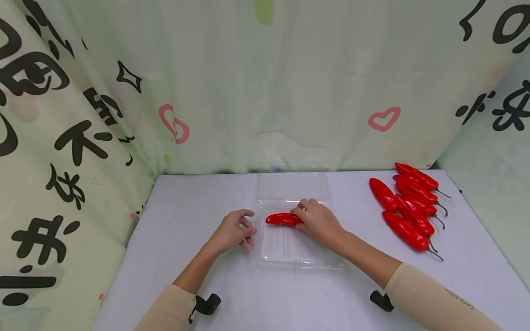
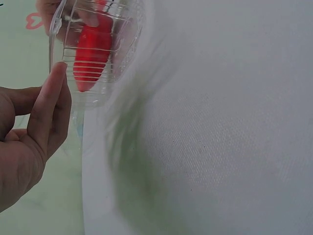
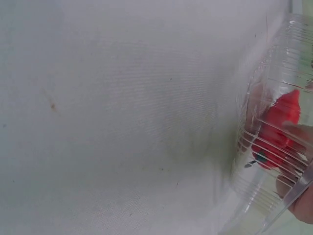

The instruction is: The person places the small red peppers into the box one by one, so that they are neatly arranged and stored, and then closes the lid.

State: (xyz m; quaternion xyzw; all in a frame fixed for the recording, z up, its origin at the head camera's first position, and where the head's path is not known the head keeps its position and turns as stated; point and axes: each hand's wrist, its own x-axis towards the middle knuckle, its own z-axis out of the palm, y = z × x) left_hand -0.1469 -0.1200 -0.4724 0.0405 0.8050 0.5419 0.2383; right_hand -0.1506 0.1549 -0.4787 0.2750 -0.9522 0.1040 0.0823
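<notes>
A clear plastic clamshell box point(image 1: 285, 250) lies opened out on the table, its lid point(image 1: 291, 187) folded back toward the curtain. My right hand point(image 1: 319, 224) reaches into the base and grips a red chili pepper point(image 1: 280, 219) by its stem end, the tip pointing left. Through the ribbed clear wall, the right wrist view shows fingers and thumb around this pepper point(image 3: 279, 122) and its dark stem. At the box's left edge is my left hand point(image 1: 233, 231), holding nothing, fingers loosely bent. In the left wrist view one fingertip point(image 2: 59, 68) is right at the rim.
Several red chili peppers point(image 1: 407, 227) with stems lie grouped on the right side of the white table point(image 1: 198, 202). A printed curtain point(image 1: 298, 92) hangs along the back and both sides. Dark camera mounts point(image 1: 209, 304) are strapped at both wrists.
</notes>
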